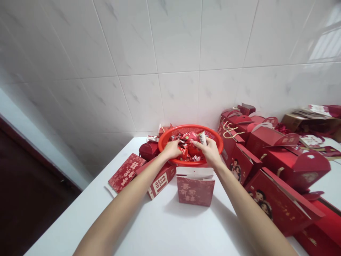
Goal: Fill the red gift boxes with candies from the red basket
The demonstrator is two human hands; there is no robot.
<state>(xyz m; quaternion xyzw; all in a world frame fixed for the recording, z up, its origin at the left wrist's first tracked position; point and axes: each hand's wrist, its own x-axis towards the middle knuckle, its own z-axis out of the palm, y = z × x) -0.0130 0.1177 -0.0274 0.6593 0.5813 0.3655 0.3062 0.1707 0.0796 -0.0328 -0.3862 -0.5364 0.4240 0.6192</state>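
My left hand (172, 149) reaches over the left rim of a red plastic basket (193, 163), its fingers down among the wrapped sweets (188, 144). The sweets partly hide those fingers, so their grip does not show. On the basket's right side my right hand (210, 151) is closed around a white wrapped snack (203, 138), its thumb pointing left against the red wrappers. Just in front of the basket, between my forearms, a red paper gift box (195, 192) stands upright with its white-lined top open.
Flat red boxes (126, 172) and a box with white lettering (161, 181) lie left of the basket. Many red gift boxes (287, 163) and rope-handled bags (279, 202) crowd the right side. A tiled wall (178, 96) rises behind the white table (170, 231).
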